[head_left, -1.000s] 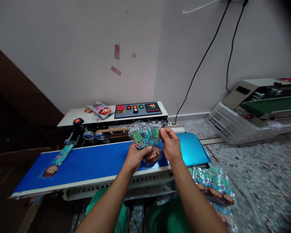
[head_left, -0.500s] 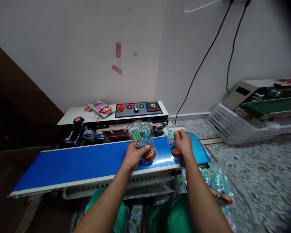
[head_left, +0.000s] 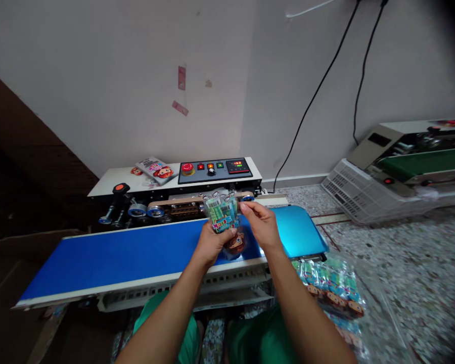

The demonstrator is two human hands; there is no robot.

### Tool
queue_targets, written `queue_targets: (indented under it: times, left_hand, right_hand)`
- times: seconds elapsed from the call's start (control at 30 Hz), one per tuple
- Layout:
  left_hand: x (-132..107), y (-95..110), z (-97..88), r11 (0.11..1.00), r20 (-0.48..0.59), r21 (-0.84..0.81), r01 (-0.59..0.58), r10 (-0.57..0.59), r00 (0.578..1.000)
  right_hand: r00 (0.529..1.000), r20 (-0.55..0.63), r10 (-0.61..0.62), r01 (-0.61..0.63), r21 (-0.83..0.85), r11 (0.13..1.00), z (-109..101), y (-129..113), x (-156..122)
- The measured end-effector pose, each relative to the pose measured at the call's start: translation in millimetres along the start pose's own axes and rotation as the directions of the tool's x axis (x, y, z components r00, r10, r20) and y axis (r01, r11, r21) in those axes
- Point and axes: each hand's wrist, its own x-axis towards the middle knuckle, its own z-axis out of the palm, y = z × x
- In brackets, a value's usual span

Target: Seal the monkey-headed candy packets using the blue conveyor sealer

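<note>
My left hand (head_left: 211, 244) is closed around a fanned stack of small clear packets (head_left: 223, 218), each printed with a cartoon face and holding green and blue sticks. It holds them upright just above the blue conveyor belt (head_left: 117, 258) of a band sealer. My right hand (head_left: 263, 226) is at the stack's right edge, thumb and fingers pinched on the outermost packet. Both hands hover over the belt's right half, in front of the sealer's rollers (head_left: 182, 208).
The sealer's control panel (head_left: 216, 170) shows lit buttons and a red stop knob; loose packets (head_left: 155, 171) lie beside it. More packets sit in a clear bag (head_left: 333, 290) on the floor at my right. A white crate (head_left: 358, 198) and a second sealer (head_left: 417, 159) stand farther right.
Half a second ago my right hand was at the belt's right end with a single packet; it has come back left to the stack. A packet at the belt's left end a second ago is gone.
</note>
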Motion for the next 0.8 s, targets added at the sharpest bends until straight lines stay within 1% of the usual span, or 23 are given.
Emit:
queue_targets:
  times: [0.07, 0.13, 0.17, 0.23, 0.3, 0.33, 0.37, 0.43, 0.5, 0.57, 0.6, 0.67, 0.73, 0.8]
  left_hand:
    - [-1, 0, 0.5, 1.0, 0.024, -0.013, 0.016, -0.016, 1.0]
    - [-2, 0, 0.4, 1.0, 0.029, -0.016, 0.026, -0.026, 0.999]
    - [-2, 1, 0.0, 1.0, 0.027, -0.014, 0.028, -0.028, 0.999]
    - [-2, 2, -1.0, 0.999, 0.032, -0.008, 0.036, -0.036, 0.999]
    - [-2, 3, -2.0, 0.999, 0.055, -0.002, 0.051, -0.051, 0.997]
    - [-2, 4, -2.2, 0.998, 0.068, 0.001, 0.056, -0.056, 0.996]
    - [-2, 5, -2.3, 0.999, 0.078, 0.005, 0.054, -0.055, 0.995]
    - [-2, 6, -1.9, 0.999, 0.083, 0.009, 0.046, -0.046, 0.996]
    - [-2, 7, -0.9, 0.999, 0.071, 0.004, 0.044, -0.044, 0.997]
    - [-2, 6, -0.1, 0.999, 0.036, 0.006, 0.041, -0.041, 0.998]
    - [-2, 6, 0.2, 0.999, 0.016, 0.016, 0.037, -0.037, 0.999]
    - [-1, 6, 0.3, 0.999, -0.011, 0.041, 0.024, -0.023, 1.0]
    - [-1, 6, 0.0, 0.999, -0.022, 0.046, 0.018, -0.017, 1.0]
    - [-1, 7, -0.3, 0.999, -0.027, 0.025, 0.023, -0.022, 0.999]
  right_hand:
    - [0.995, -0.104, 0.008, -0.001, 0.061, 0.998, 5, -2, -2]
    - [0.972, -0.237, 0.009, 0.003, 0.051, 0.999, 2, -2, 0]
    - [0.952, -0.305, -0.004, 0.008, 0.013, 1.0, -3, -2, 2]
    - [0.903, -0.425, -0.06, 0.004, -0.132, 0.991, -18, 0, 7]
    - [0.868, -0.48, -0.127, -0.047, -0.334, 0.941, -38, 4, 12]
    - [0.865, -0.478, -0.149, -0.089, -0.439, 0.894, -48, 7, 14]
    - [0.873, -0.463, -0.153, -0.14, -0.539, 0.831, -57, 11, 16]
    - [0.902, -0.418, -0.105, -0.245, -0.698, 0.672, -69, 21, 18]
    - [0.922, -0.386, -0.008, -0.327, -0.791, 0.517, -73, 30, 20]
    - [0.924, -0.375, 0.071, -0.369, -0.831, 0.416, -69, 36, 21]
    - [0.927, -0.365, 0.09, -0.37, -0.843, 0.39, -66, 38, 22]
    - [0.939, -0.328, 0.103, -0.341, -0.857, 0.387, -57, 39, 22]
    - [0.962, -0.249, 0.109, -0.271, -0.861, 0.43, -47, 39, 22]
    - [0.981, -0.172, 0.09, -0.194, -0.837, 0.511, -38, 35, 19]
